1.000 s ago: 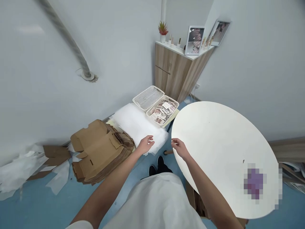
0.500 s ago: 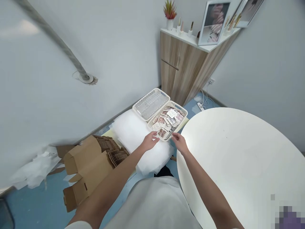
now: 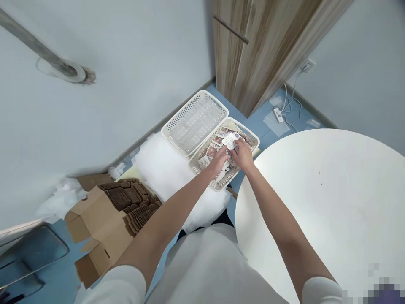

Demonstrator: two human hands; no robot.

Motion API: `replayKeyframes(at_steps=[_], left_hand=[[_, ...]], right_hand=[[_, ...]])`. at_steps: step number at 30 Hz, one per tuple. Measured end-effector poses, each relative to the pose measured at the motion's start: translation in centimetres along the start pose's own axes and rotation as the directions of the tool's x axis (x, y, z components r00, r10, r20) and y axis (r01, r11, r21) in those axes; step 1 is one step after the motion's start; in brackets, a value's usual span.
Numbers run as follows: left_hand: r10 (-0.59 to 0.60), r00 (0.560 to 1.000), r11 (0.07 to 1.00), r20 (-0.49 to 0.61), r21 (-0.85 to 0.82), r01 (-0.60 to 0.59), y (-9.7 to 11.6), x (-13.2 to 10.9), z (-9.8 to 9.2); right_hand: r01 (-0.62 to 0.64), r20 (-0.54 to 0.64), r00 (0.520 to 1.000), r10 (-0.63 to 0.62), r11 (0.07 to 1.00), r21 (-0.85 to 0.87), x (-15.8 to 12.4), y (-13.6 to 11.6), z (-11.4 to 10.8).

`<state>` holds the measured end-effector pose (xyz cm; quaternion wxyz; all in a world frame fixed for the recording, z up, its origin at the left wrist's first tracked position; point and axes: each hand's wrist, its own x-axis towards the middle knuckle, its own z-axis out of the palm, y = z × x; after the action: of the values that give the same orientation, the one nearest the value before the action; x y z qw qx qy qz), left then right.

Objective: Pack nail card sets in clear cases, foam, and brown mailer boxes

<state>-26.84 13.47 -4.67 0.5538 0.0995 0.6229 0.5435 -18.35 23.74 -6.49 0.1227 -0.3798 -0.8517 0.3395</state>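
Observation:
Both my hands are down in a cream lattice basket (image 3: 193, 165) heaped with small printed cards. My left hand (image 3: 219, 162) has its fingers curled at the middle of the heap, and what they grip is hidden. Close against it, my right hand (image 3: 243, 155) bends its fingers into the cards, its fingertips at the edge of a white card (image 3: 232, 140) with small print. Its fingers are closed, but I cannot make out what is in them. A second cream basket (image 3: 167, 131) stands alongside, with clear plastic trays (image 3: 198, 122) in it.
A round white table (image 3: 316, 190) is at my right. White foam sheets (image 3: 161, 164) lie under the baskets. An open cardboard box (image 3: 101, 219) with stacked brown cardboard pieces (image 3: 133, 200) is at left. Ahead are a wooden cabinet (image 3: 253, 63) and a power strip (image 3: 278, 115) with cables.
My hands have moved from the basket's near edge forward into the heap and closer together. The card of small brown pieces by my left hand no longer shows. The view has tilted down.

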Motion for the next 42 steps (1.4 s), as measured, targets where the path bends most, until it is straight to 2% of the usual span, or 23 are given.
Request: replayKeyframes(at_steps=[3,6,11,16,22,28,31,34,38,42], left_hand=[[0.003,1.000,0.997,-0.011,-0.075,-0.004,0.1,0.7,0.9],[0.019,1.000,0.993,0.024,-0.116,-0.016,0.2,0.9,1.5],[0.039,0.998,0.987,0.052,-0.158,-0.030,0.3,1.0,1.8],[0.007,0.998,0.968,-0.064,-0.250,-0.023,0.6,0.9,1.2],[0.019,0.993,0.966,-0.120,-0.254,-0.049,1.0,-0.9,0.2],[0.089,0.992,0.972,-0.090,-0.210,-0.106,0.5,-4.6,-0.7],[0.055,0.991,0.969,-0.123,-0.235,-0.083,-0.1,-7.2,-1.5],[0.061,0.991,0.953,-0.119,-0.288,-0.094,-0.5,-10.3,-2.4],[0.174,0.985,0.936,-0.019,-0.309,-0.171,-0.8,-15.2,-3.8],[0.230,0.973,0.947,0.036,-0.240,-0.215,-1.8,-20.0,-5.3]], right_hand=[[-0.012,0.007,1.000,0.012,0.999,-0.039,0.6,0.3,0.5],[-0.026,-0.007,1.000,0.025,0.998,-0.059,0.8,0.4,0.8],[-0.033,0.020,0.999,0.035,0.996,-0.083,0.8,0.3,0.8],[-0.046,-0.011,0.999,0.045,0.997,-0.055,0.9,0.2,0.5],[-0.097,-0.042,0.994,0.100,0.993,0.063,-0.7,-0.7,-0.4],[-0.120,-0.118,0.981,0.152,0.963,0.241,-4.7,-4.0,-0.9],[-0.131,-0.156,0.969,0.192,0.933,0.334,-7.4,-6.7,-0.8],[-0.090,-0.220,0.956,0.192,0.910,0.405,-10.5,-9.9,-0.7],[0.040,-0.272,0.959,0.080,0.912,0.408,-15.3,-13.8,-0.4],[0.200,-0.308,0.944,-0.119,0.948,0.246,-19.9,-16.5,0.5]])
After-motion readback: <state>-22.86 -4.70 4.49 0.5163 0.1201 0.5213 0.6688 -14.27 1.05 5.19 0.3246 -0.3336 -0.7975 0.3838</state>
